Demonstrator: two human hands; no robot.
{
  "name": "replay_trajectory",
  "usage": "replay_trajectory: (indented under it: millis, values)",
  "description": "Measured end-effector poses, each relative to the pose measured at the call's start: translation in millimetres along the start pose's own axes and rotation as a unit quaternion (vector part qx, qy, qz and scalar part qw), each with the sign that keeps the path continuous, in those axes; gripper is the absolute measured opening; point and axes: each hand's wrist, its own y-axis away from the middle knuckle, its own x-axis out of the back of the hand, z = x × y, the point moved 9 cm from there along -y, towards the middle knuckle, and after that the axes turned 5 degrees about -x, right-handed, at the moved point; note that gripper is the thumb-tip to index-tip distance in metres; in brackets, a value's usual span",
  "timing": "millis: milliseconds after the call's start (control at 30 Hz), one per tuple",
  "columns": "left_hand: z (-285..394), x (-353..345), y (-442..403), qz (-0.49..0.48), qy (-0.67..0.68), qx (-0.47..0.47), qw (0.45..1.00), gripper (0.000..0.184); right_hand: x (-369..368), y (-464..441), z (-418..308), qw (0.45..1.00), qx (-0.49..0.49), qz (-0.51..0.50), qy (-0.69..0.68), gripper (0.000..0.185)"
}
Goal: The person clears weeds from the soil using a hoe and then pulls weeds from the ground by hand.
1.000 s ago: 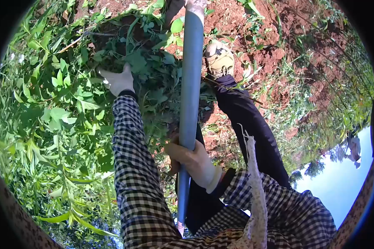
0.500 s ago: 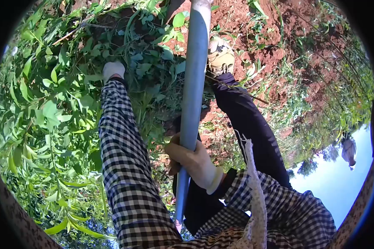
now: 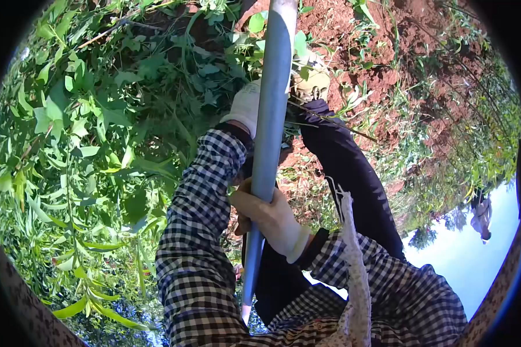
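Note:
A long grey-blue pole [image 3: 274, 92] runs from the top of the view down to the person's body. My right hand [image 3: 276, 224], in a pale glove, wraps round its lower part. Beside the pole's upper part is my left hand [image 3: 246, 107], also in a pale glove, low among green leaves [image 3: 197, 87]. The pole and the leaves hide the left fingers, so any hold is unclear. A tan shoe [image 3: 311, 78] shows just right of the pole.
Dense green plants [image 3: 69, 168] cover the left side. Red soil [image 3: 370, 43] with weeds lies at the upper right. A whitish frayed cord [image 3: 358, 277] hangs at lower centre-right. Another person [image 3: 481, 218] is far off against the sky.
My left hand has moved right from the leaves to beside the pole, its elbow now bent. The pole's upper end has shifted slightly right. My right hand keeps its grip.

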Motion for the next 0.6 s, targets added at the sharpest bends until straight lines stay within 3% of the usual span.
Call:
replay_trajectory:
  millis: [67,100,133,167,200,233,300,367,467,500,600]
  values:
    - [1,59,-5,0.193,-0.176,-0.056,0.964,0.037,1,0,1,1.0,-0.001,-0.003,0.0,0.025]
    - [-16,84,4,0.212,-0.189,0.08,0.955,0.058,1,0,0,1.0,0.002,-0.006,0.002,0.025]
    - [-43,102,13,0.314,-0.194,0.121,0.922,0.068,0,1,-1,1.0,0.003,-0.012,0.002,0.024]
    - [-61,116,24,0.341,-0.222,0.195,0.892,0.083,1,2,-3,1.0,0.003,-0.013,0.0,0.024]
    - [-88,120,33,0.306,-0.178,0.321,0.878,0.098,-1,2,-4,1.0,0.001,-0.017,0.017,0.024]
    - [-97,123,33,0.306,-0.178,0.32,0.879,0.098,-2,3,-5,0.999,-0.001,-0.021,0.036,0.024]
    - [-146,104,53,0.293,-0.033,0.451,0.842,0.118,-2,3,-6,0.999,-0.004,-0.018,0.029,0.023]
    - [-165,89,65,0.271,0.0,0.517,0.812,0.12,-1,4,-8,0.999,0.002,-0.027,0.04,0.022]
    - [-199,83,65,0.244,0.027,0.534,0.809,0.095,1,1,-1,1.0,0.0,-0.017,-0.002,0.024]
    - [-204,85,62,0.194,0.003,0.522,0.831,0.065,0,1,-2,1.0,0.001,-0.024,0.005,0.024]
    - [-202,105,53,0.107,-0.101,0.428,0.892,0.044,-4,1,-3,0.999,-0.005,-0.032,0.02,0.024]
